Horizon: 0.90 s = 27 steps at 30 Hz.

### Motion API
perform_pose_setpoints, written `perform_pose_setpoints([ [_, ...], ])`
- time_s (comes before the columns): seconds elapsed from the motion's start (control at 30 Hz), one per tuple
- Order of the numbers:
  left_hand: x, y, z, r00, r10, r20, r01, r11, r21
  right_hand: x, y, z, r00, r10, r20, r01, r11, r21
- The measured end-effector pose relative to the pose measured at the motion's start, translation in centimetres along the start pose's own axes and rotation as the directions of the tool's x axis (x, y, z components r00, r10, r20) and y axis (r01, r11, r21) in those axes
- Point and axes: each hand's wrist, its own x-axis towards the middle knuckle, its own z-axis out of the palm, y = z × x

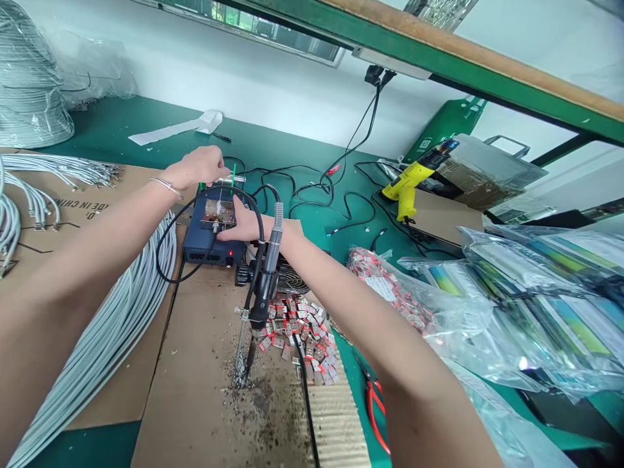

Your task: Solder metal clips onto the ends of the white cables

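A blue control box [207, 246] with a lit red light carries a small clear-fronted mechanism [218, 210] on top. My left hand [202, 164] is closed at the back of this mechanism, fingers curled on a short metal rod [225, 180] beside a thin green upright. My right hand [245, 221] grips the mechanism's right side, thumb and fingers spread around it; some fingers are hidden. In front of my right wrist, a black-handled soldering iron [266, 286] stands clamped with its tip downward. Several small metal connectors [309, 335] with red parts lie beside it.
Grey cable bundles [121, 318] lie on cardboard at left. Red-handled pliers [374, 406], a bag of connectors [385, 286] and plastic-wrapped packs [536, 299] are at right. A yellow heat gun [409, 185] stands behind them. Black cords [331, 188] trail across the green table. A shelf [468, 62] hangs above.
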Motion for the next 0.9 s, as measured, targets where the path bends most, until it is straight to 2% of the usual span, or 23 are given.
perform_pose_setpoints([
  [0.17, -0.2, 0.1, -0.1, 1.0, 0.006, 0.029, -0.007, 0.999, 0.041, -0.1, -0.7, 0.0, 0.995, 0.1, -0.016, -0.101, 0.994, -0.047],
  [0.43, -0.8, 0.3, -0.2, 0.998, 0.039, 0.05, -0.042, 0.997, 0.058, -0.1, -0.7, 0.0, 0.997, 0.075, -0.026, -0.077, 0.994, -0.072],
  [0.67, -0.6, 0.5, 0.2, 1.0, 0.024, -0.005, -0.024, 0.999, 0.038, -0.1, -0.5, 0.0, 0.997, 0.08, -0.021, -0.081, 0.995, -0.06],
  [0.9, -1.7, 0.9, 0.1, 0.999, 0.052, 0.005, -0.052, 0.999, 0.015, 0.3, -0.1, 0.2, 0.996, 0.089, -0.01, -0.089, 0.994, -0.057],
])
